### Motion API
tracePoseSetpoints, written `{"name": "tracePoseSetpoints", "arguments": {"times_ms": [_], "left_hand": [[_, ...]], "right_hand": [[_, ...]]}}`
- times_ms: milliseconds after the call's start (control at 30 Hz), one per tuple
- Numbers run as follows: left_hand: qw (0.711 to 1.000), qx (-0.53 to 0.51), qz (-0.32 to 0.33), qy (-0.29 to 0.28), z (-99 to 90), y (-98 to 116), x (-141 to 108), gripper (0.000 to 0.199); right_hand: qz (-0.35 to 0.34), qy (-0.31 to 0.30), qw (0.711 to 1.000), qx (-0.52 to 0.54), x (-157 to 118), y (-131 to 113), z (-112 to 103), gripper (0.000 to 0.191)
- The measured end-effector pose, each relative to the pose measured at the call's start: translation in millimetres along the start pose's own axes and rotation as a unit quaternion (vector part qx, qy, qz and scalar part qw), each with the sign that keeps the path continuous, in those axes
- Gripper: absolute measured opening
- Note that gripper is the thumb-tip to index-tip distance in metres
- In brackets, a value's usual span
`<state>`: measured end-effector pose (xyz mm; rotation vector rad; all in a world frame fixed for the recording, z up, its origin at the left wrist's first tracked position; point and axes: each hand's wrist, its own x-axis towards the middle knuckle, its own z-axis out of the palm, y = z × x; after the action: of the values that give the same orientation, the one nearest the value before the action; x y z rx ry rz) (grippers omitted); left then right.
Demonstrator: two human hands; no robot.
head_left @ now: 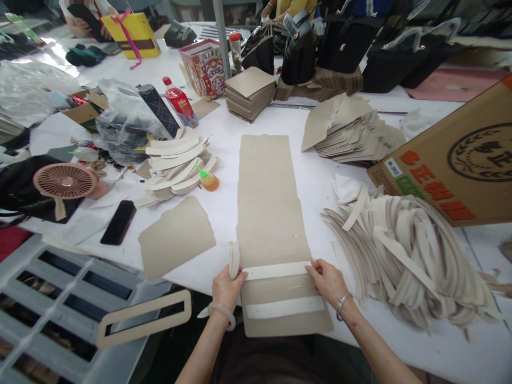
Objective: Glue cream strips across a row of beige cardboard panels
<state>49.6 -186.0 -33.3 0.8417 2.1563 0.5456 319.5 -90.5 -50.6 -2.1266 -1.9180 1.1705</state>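
Observation:
A white strip lies across the near part of a row of overlapping grey-beige cardboard panels. My left hand pinches its left end and also holds a few more short-looking strips upright against the palm. At the other end, the fingers of my right hand are closed on the strip's tip. Closer to me, a second white strip rests on the nearest panel, which reaches past the table edge.
Curved strips are heaped at right beside a carton. Left are piled strips, a glue bottle, a loose panel, a phone and a fan. Panel stacks and black bags stand behind.

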Motion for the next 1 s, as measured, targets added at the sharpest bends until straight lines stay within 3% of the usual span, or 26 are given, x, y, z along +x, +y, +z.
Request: {"name": "tracePoseSetpoints", "arguments": {"times_ms": [733, 1000], "left_hand": [[1.0, 0.018, -0.014, 0.004, -6.2, 13.8, -4.6, 0.017], [1.0, 0.0, -0.026, -0.008, -5.7, 9.4, -1.3, 0.022]], "right_hand": [[-0.001, 0.002, 1.0, 0.004, 0.3, -0.5, 0.7, 0.023], [0.0, -0.001, 1.0, 0.003, 0.8, 1.4, 1.3, 0.023]]}}
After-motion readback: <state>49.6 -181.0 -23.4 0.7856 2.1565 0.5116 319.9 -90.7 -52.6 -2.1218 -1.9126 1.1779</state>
